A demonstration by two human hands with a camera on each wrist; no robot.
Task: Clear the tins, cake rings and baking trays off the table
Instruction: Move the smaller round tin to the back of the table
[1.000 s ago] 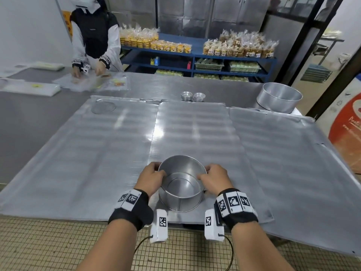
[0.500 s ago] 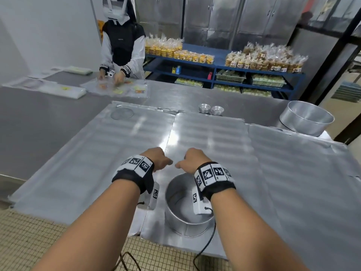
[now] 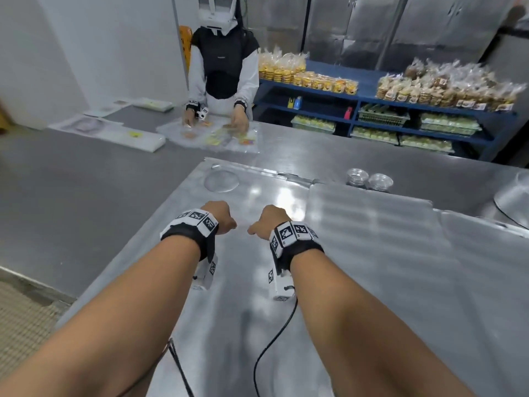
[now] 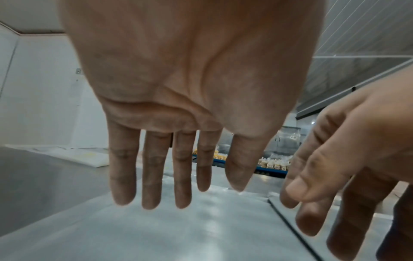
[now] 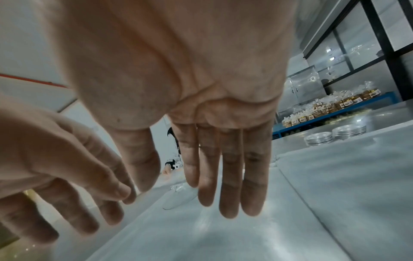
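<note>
Reaching forward over the table (image 3: 71, 196), we had let go of the round tin, now out of view; left hand (image 3: 220, 214) and right hand (image 3: 270, 219) showed an empty, relaxed grip above the baking trays (image 3: 372, 239), small tins (image 3: 369, 180) waiting beyond.

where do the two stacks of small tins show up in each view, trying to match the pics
Head: the two stacks of small tins stand at the far edge of the baking trays, upper right of centre.
Left wrist: not in view; the hands cover that part.
Right wrist: right of the fingers, at mid height, behind the tray edge.
Shared landmark: the blue shelf of bagged pastries.
</note>
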